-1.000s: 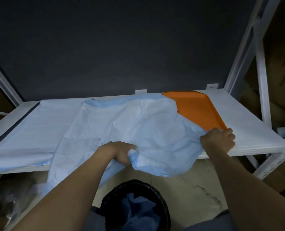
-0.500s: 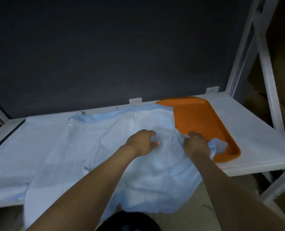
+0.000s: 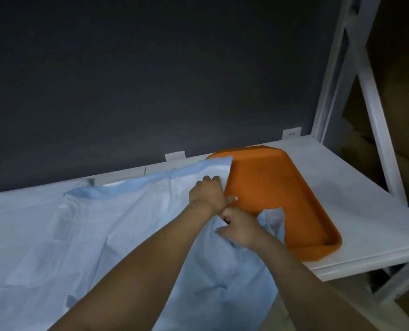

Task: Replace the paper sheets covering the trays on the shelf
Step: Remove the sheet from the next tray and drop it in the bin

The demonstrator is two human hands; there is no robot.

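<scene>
An orange tray (image 3: 282,194) lies on the white shelf (image 3: 356,211), mostly uncovered. A crumpled light blue paper sheet (image 3: 117,223) is pulled off to its left and hangs over the shelf's front edge. My left hand (image 3: 208,193) lies on the sheet at the tray's left rim, its fingers bent down onto the paper. Just below it, my right hand (image 3: 238,229) grips a bunched fold of the same sheet, and a corner of paper sticks up to its right over the tray.
A dark wall closes the back of the shelf. White shelf uprights (image 3: 356,96) stand at the right, with cardboard boxes (image 3: 399,103) behind them. More blue sheet covers the shelf's left part (image 3: 19,211).
Both hands have moved up and right along the sheet and come close together at the tray's left rim. More of the orange tray shows. The view rose, and the bin below left the frame.
</scene>
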